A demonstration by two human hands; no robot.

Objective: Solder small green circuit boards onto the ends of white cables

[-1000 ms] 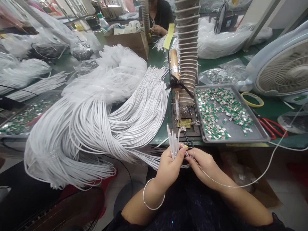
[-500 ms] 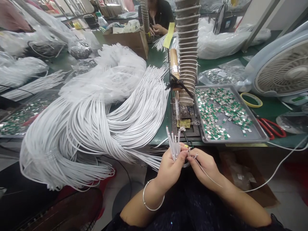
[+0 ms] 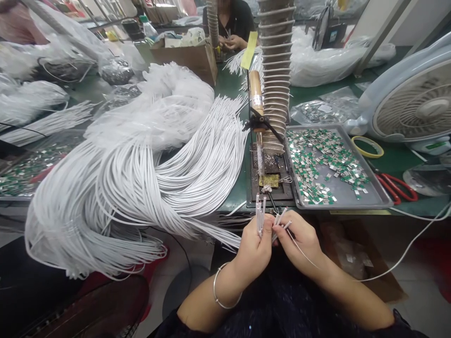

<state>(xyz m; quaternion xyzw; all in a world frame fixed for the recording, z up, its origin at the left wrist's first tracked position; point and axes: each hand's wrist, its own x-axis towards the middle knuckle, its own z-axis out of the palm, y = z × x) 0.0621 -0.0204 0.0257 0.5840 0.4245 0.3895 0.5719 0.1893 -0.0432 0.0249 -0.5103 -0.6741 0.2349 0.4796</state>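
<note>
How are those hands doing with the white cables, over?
Left hand closed round upright white cable ends. Right hand pinching a few more, tilted. Soldering iron just beyond, not touching either hand.

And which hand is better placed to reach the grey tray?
Probably the right hand: it is nearer the grey tray, close to its front edge, while the left hand lies farther left. Both hold white cables, so neither is free.

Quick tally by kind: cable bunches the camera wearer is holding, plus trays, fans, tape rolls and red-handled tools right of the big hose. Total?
White cable bunches: 2
Tray: 1
Fan: 1
Tape roll: 1
Red-handled tool: 1
Total: 6
</note>
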